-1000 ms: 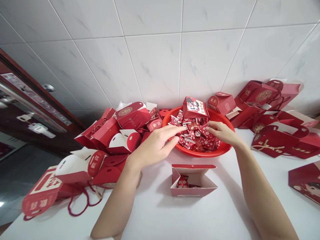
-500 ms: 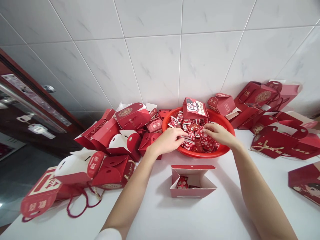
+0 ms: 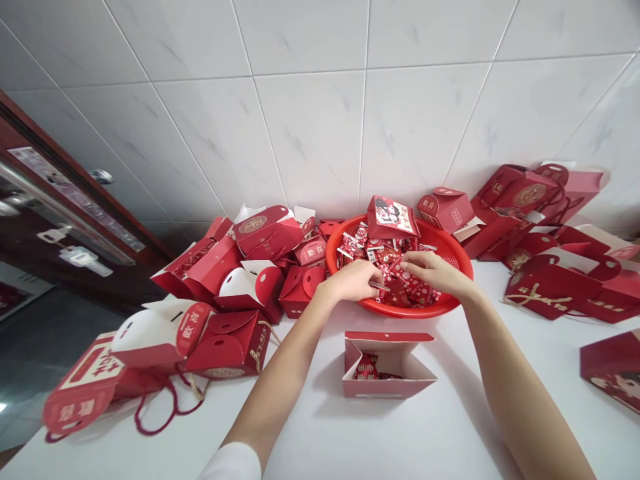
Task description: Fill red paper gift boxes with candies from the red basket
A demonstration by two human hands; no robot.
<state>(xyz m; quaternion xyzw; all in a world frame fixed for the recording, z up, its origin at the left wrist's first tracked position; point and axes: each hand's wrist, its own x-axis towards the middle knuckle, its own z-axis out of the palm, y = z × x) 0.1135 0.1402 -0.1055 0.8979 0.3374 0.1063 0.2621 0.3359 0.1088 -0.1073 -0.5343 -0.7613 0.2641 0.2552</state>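
Note:
In the head view, a red plastic basket holds a heap of red wrapped candies. My left hand is at the basket's front left, its fingers curled round a wrapped candy whose pale wrapper edge sticks out. Over the right part of the heap, my right hand pinches at a red candy with white dots; its fingertips partly hide the contact. In front of the basket stands an open red gift box with a few red candies inside.
A closed red box rests on the back of the basket. Many red gift boxes are piled at the left, and more red boxes stand at the right. A tiled wall is behind the white table.
My left hand has shifted slightly right and its fingers have curled in more over the candies. My right hand stays nearly in place on the heap. The open box is unmoved.

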